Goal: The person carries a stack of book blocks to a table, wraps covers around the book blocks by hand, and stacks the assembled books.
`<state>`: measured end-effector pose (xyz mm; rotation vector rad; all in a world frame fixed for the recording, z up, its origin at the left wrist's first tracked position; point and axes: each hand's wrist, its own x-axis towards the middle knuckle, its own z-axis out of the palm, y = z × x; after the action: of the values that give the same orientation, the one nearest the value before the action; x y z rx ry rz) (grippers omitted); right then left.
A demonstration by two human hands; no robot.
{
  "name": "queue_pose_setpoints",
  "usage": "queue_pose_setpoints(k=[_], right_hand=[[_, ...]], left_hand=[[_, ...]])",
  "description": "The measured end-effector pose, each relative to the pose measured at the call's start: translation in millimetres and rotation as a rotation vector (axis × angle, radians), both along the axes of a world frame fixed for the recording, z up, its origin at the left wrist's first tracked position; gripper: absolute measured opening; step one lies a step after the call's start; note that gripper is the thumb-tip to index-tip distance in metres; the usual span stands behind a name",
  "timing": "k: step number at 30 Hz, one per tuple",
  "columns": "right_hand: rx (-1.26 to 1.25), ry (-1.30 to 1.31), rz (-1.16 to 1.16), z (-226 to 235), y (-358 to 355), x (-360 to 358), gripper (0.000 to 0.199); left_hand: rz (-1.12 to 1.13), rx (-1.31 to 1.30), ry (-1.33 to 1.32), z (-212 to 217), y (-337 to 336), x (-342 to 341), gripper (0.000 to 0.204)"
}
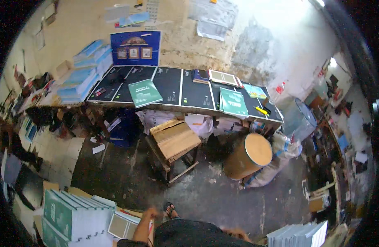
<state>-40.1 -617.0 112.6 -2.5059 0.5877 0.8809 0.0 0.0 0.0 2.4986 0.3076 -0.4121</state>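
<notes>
My left hand [151,213] hangs low in front of me, beside a tall stack of green-covered books [78,216]. Its fingers look curled, but they are too small and blurred to read. Nearest to it lies a book with a beige-panelled cover [122,226], partly hidden by my forearm. My right hand [238,234] is at the lower edge, smeared by motion, with its fingers unclear. To its right stands a stack of grey-white books or paper blocks [298,235]. No held thing shows in either hand.
Ahead, a long dark-topped table [171,84] bears two green books [145,93], a yellow cutter [261,110] and piles of blue-white sheets [78,84]. Before it stand a wooden stool [178,142] and a round brown drum [249,156], with a white sack [269,173] beside the drum.
</notes>
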Motion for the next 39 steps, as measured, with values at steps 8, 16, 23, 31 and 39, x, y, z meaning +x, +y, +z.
queue_pose_setpoints(k=[8, 16, 23, 31, 39], right_hand=[[0.658, -0.392, -0.566, 132, 114, 83, 0.042], [0.253, 0.262, -0.374, 66, 100, 88, 0.047], [0.381, 0.166, -0.428, 29, 74, 287, 0.062], [0.871, -0.171, -0.688, 95, -18, 689, 0.079], [0.837, -0.095, -0.269, 187, 39, 812, 0.083]], left_hand=[[0.034, -0.539, -0.133, 116, -98, 171, 0.048], [-0.54, -0.855, 0.687, 220, -149, 177, 0.074], [-0.39, -1.028, 0.615, 202, -136, 270, 0.065], [-0.044, -0.329, 0.47, 176, -179, 460, 0.056], [0.374, -0.481, 0.203, 219, -184, 523, 0.049]])
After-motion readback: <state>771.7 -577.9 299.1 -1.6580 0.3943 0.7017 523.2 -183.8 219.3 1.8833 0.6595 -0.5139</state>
